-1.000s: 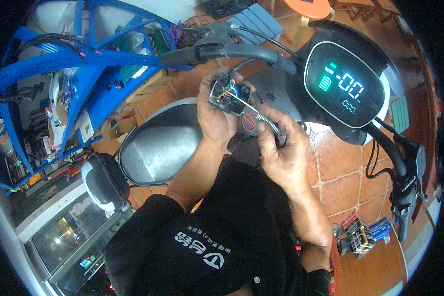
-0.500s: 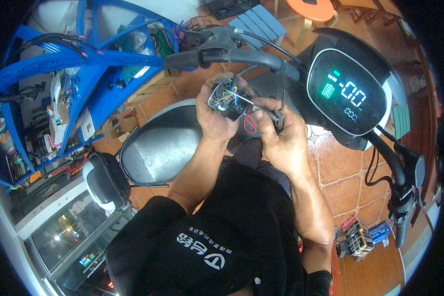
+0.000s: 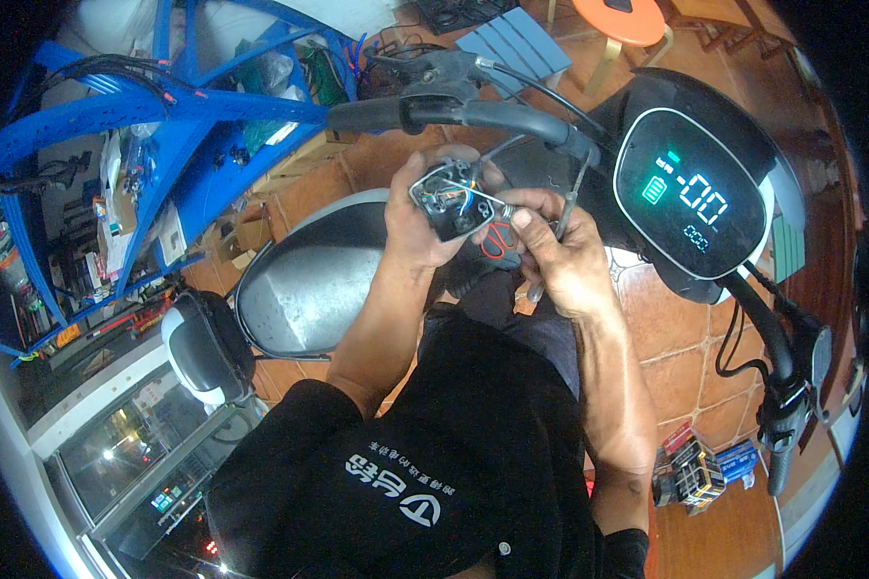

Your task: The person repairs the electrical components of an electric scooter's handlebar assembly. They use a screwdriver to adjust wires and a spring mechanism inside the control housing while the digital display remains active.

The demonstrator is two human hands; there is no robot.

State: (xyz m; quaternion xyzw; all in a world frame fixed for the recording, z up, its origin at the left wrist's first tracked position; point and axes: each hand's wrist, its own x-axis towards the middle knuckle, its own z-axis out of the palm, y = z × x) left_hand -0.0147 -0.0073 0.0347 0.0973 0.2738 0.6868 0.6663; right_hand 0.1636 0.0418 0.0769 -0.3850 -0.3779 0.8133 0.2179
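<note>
My left hand (image 3: 420,227) is closed around an opened black switch housing (image 3: 441,214). Thin coloured wires show inside its hollow. My right hand (image 3: 565,256) grips a T-handle tool (image 3: 485,198) of bare metal. The tool's thin shaft reaches into the housing, and a small coil sits on it by my fingertips. Its crossbar sticks out above and below my right hand. What the tip touches is too small to make out. Just behind, the scooter's handlebar (image 3: 497,114) runs from a dark grip at the left to the lit display (image 3: 690,198).
A black scooter seat (image 3: 304,280) lies left of my left forearm, with a padded backrest (image 3: 203,347) beyond it. Blue shelving (image 3: 164,125) holds parts and cables. An orange stool (image 3: 628,19) stands at the far side. Boxes (image 3: 695,473) sit on a wooden surface at lower right.
The tool has turned in my right hand, so its crossbar now slants differently and shows longer. The handlebar and display appear slightly further right. My left hand keeps the housing.
</note>
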